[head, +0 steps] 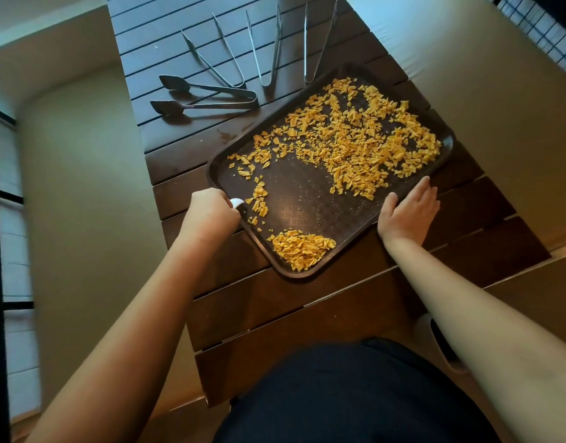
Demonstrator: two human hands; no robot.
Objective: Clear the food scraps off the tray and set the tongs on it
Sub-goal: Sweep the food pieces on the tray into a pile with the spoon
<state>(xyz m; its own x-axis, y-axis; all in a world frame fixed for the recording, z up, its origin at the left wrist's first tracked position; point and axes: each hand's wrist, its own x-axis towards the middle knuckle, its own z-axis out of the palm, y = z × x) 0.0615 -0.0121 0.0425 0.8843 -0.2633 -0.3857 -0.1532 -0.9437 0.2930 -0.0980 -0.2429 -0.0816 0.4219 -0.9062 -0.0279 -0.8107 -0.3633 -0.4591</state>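
I find the left hand (213, 211) gripping a white scraper (237, 203) at the tray's (310, 272) near-left rim; the right hand (409, 212), fingers flat, steadies its right rim. Scraps (355, 139) cover the far half. Advise short, low strokes toward the near pile (302, 249) (most of the scraper is hidden). Tongs (211, 95) lie beyond the tray.
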